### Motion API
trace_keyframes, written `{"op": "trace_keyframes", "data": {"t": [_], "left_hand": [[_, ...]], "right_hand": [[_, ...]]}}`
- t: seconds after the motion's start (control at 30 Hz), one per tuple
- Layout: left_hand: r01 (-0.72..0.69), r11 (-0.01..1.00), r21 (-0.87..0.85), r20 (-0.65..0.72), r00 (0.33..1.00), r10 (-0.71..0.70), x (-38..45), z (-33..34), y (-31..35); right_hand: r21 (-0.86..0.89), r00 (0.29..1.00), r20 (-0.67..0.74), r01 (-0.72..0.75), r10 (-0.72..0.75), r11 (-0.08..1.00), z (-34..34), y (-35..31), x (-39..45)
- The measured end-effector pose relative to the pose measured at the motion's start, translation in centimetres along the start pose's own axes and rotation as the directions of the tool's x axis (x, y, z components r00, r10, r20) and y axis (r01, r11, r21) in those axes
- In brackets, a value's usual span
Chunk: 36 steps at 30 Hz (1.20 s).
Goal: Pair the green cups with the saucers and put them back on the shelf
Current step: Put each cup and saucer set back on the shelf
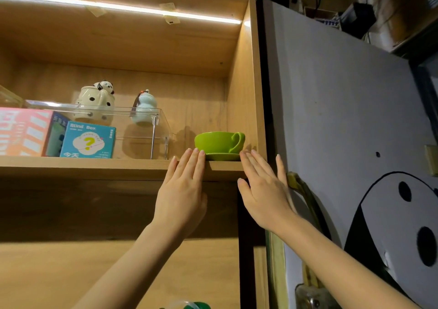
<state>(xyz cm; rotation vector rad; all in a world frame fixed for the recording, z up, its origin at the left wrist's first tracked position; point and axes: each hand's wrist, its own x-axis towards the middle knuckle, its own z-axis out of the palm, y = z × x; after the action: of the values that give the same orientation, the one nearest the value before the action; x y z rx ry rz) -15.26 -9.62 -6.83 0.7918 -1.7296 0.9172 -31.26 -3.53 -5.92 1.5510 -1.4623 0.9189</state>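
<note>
Centrally, a glossy lime-green ceramic cup (218, 142) sits upright on a matching green saucer (222, 156), its handle turned to the right; the pair rests at the right end of a light wooden shelf board (94, 166), close to the front edge and near the cabinet's right side panel (246, 91). Left hand (181, 197): flat and open, fingers (195, 159) extended together, tips at the shelf edge just beside the saucer's left rim; whether they touch it cannot be told. Right hand (264, 195): likewise open and empty, fingers spread, tips just beside the saucer's right rim, little finger reaching over the side panel. Both bare forearms rise from the lower frame. Further left on the same shelf stands a clear acrylic box (142, 128); seen through and behind it are a cream ceramic teapot with black spots and a panda figure on its lid (96, 102) and a small pale-blue gourd-shaped jar (144, 109). At the shelf's left stand a teal cardboard carton printed "Blind Box" with a yellow question mark (88, 140) and a pink-and-white box (22, 131). An LED strip (118, 6) glows under the shelf above. Right of the cabinet, a pale panel bears a black-and-white panda drawing (391, 214)
</note>
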Motion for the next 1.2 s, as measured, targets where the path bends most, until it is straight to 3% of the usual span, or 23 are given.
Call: {"op": "trace_keyframes", "data": {"t": [0.17,0.3,0.43,0.53,0.63,0.77,0.97,1.1,1.2], "left_hand": [[0.012,1.0,0.01,0.047,0.999,-0.013,-0.1,-1.0,0.6],[0.078,0.995,-0.066,0.335,0.941,-0.051,0.9,-3.1,0.4],[0.199,0.958,-0.206,0.555,0.83,-0.053,1.9,-6.4,0.6],[0.325,0.869,-0.373,0.544,0.836,-0.079,0.9,-8.5,0.8],[0.368,0.845,-0.389,0.517,0.846,-0.131,-1.0,-10.2,0.6],[0.258,0.928,-0.268,0.36,0.921,-0.152,-4.8,-12.0,0.8],[0.202,0.93,-0.308,0.152,0.975,-0.161,-13.4,-13.4,1.9],[0.275,0.886,-0.374,0.227,0.953,-0.2,-20.8,-14.5,2.9],[0.394,0.847,-0.356,0.366,0.893,-0.262,-26.9,-15.2,3.2]], "right_hand": [[-0.127,0.999,0.029,0.033,-0.03,0.991,-0.6,-0.3,-0.3],[-0.175,0.979,0.2,0.061,-0.025,0.983,-2.3,-0.6,-0.4],[0.018,0.947,0.322,-0.004,-0.002,1.0,-4.9,-1.5,-0.7],[0.227,0.966,0.26,-0.065,0.004,0.972,-6.5,-2.2,-1.9],[0.35,0.974,0.228,-0.089,0.007,0.933,-7.4,-3.2,-3.6],[0.39,0.982,0.19,-0.063,-0.013,0.919,-8.0,-4.6,-7.0],[0.471,0.981,0.194,-0.083,-0.011,0.878,-7.1,-7.2,-14.1],[0.52,0.956,0.293,-0.175,0.018,0.836,-5.7,-9.5,-20.8],[0.53,0.918,0.394,-0.254,0.03,0.809,-4.0,-11.6,-26.3]]}}
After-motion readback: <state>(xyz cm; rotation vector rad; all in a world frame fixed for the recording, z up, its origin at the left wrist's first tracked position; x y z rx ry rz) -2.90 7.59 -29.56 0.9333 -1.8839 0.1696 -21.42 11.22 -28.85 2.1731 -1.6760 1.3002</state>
